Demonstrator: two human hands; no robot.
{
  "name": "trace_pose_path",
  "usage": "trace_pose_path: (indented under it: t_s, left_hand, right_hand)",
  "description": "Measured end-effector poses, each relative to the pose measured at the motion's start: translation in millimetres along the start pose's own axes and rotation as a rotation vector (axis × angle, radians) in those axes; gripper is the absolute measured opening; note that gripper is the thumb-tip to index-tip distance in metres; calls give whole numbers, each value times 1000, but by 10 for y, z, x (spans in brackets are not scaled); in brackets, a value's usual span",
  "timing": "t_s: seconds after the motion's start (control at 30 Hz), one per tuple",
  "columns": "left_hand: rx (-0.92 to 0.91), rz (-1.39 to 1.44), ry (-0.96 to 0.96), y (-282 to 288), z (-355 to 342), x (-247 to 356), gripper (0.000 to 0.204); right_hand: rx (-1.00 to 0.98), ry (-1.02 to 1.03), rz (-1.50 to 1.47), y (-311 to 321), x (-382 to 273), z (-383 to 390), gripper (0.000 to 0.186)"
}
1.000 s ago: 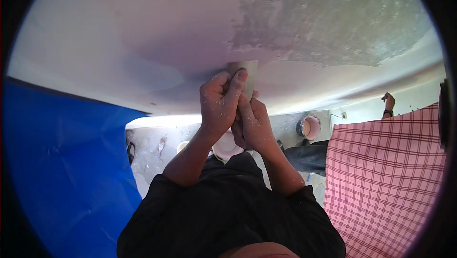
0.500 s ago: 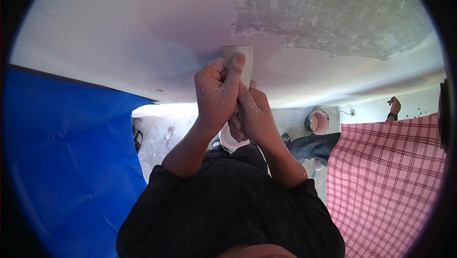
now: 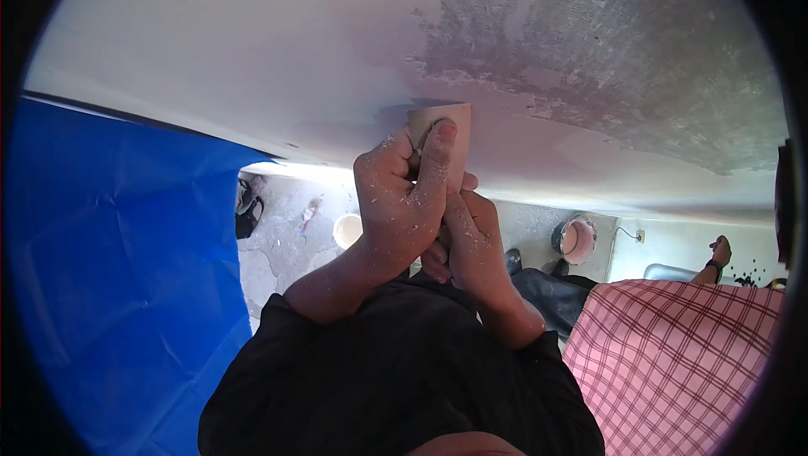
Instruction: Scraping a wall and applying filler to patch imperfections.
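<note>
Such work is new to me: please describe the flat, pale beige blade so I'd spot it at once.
A broad whitish surface with a rough grey patch spans the top. Below that patch's left end, the bare, dust-flecked left hand, beside the bare right hand, lays its thumb on the flat, pale beige blade. Its sharp top corners set it apart from both hands.
</note>
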State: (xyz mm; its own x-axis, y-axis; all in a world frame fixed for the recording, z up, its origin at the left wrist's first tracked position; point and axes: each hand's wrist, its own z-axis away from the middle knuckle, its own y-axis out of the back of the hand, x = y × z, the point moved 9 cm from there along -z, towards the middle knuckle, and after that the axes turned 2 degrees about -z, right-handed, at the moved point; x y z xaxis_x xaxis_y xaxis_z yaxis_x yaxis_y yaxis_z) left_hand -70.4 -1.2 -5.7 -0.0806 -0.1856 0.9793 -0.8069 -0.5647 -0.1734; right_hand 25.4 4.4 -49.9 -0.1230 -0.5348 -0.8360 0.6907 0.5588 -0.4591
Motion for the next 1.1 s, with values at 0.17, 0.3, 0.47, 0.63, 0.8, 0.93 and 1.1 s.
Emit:
trace_pose_path:
  t_s: [0.17, 0.3, 0.47, 0.63, 0.8, 0.93, 1.1]
  left_hand:
    - [32, -32, -76, -85, 62, 67, 27]
    - [37, -26, -53, -181, 8, 55, 27]
    - [107, -11, -66, -256, 22, -16, 21]
    - [133, -8, -89, -356, 52, -64, 26]
    - [182, 68, -117, -386, 40, -137, 26]
    - [250, 190, -115, -473, 119, -81, 27]
    - [284, 180, -85, -464, 217, -140, 27]
  right_hand:
    - [-83, -28, 55, 58, -73, 70, 42]
    - [-86, -44, 65, 159, -159, 31, 43]
    - [-144, -136, 29, 314, -201, 22, 36]
    - [-181, -137, 115, 428, -313, 46, 36]
    - [-167, -93, 185, 455, -387, 11, 36]
    - [-164, -142, 207, 501, -406, 101, 36]
    - [-213, -159, 233, 532, -408, 146, 35]
